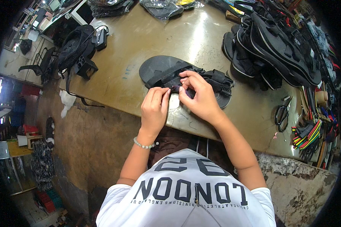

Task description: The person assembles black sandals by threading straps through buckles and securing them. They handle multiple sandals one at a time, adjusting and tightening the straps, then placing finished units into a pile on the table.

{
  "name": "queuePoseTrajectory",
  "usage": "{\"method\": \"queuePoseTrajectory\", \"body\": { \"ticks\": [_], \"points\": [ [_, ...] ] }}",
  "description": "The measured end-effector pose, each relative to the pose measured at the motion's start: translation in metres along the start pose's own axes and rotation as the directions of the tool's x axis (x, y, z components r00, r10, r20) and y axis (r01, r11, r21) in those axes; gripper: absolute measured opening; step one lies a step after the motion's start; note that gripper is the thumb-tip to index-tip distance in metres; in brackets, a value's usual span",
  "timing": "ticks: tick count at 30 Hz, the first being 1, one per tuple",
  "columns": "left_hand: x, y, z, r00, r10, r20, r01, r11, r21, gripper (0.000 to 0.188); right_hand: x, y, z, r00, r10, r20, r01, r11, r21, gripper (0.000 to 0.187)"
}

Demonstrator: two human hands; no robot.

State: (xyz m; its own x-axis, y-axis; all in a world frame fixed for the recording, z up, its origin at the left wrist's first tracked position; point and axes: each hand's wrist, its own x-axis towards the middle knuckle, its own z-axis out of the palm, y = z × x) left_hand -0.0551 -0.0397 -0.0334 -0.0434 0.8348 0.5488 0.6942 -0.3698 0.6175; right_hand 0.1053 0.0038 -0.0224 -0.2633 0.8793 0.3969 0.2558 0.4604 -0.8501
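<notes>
A black sandal (150, 67) lies on the table near its front edge, toe end to the left and strapped heel end to the right. On its near side, my left hand (154, 108) pinches a dark strap (175, 89) between thumb and fingertips. My right hand (199, 96) reaches over the sandal's middle, its thumb and index finger closed on the same strap just right of the left fingertips. Any smaller item inside the two pinches is hidden. Thin loose threads (186, 118) lie on the tabletop below the hands.
Black sandals (269, 49) are piled at the right. Scissors (282, 113) lie nearer, beside a bundle of striped straps (307, 135). A black backpack (76, 47) sits at the far left edge of the table (129, 45). Plastic-wrapped packs (161, 8) line the back.
</notes>
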Motion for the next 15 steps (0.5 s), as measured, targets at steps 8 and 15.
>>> {"method": "queuePoseTrajectory", "body": {
  "ticks": [8,15],
  "points": [
    [-0.0025,-0.002,-0.0012,0.999,-0.045,0.023,0.046,0.998,-0.045,0.006,-0.0033,-0.0049,0.0029,0.998,-0.059,0.024,0.062,0.985,-0.16,0.014],
    [-0.0034,-0.0018,-0.007,0.972,-0.223,0.072,0.234,0.945,-0.23,0.005,0.0006,-0.0012,-0.002,0.999,0.038,0.037,-0.037,0.999,-0.022,0.013]
  ]
}}
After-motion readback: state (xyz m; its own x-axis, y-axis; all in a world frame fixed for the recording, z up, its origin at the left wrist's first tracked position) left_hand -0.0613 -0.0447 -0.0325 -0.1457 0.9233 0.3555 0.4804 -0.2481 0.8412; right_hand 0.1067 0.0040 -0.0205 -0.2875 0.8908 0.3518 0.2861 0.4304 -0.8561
